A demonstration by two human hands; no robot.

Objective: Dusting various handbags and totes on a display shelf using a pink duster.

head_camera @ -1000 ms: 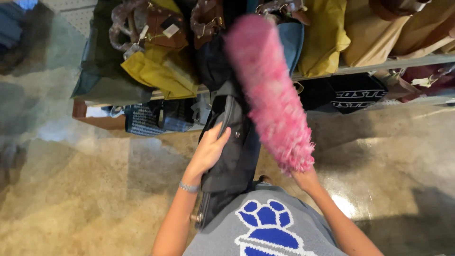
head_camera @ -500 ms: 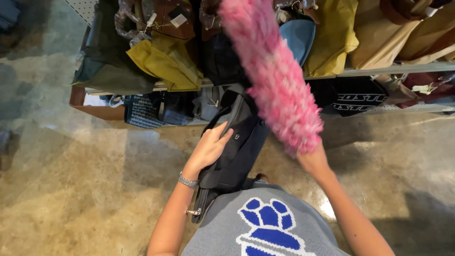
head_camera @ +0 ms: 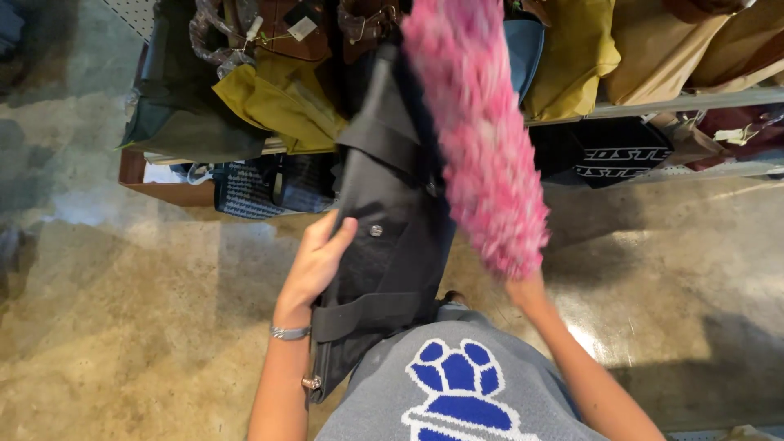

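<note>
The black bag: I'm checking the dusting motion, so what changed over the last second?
The black bag has been lifted up toward the shelf, now stretched long under the left hand. The pink feather duster in the right hand swung upward across it. Both hands kept their holds, and the yellow bags on the shelf stayed put.

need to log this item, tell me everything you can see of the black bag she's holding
The black bag is long, of dark woven-looking fabric, with a flat strap band across its lower part, a metal snap stud and a brass ring at its bottom corner. It is held up lengthwise toward the shelf. The left hand presses its side; the pink duster lies against it.
</note>
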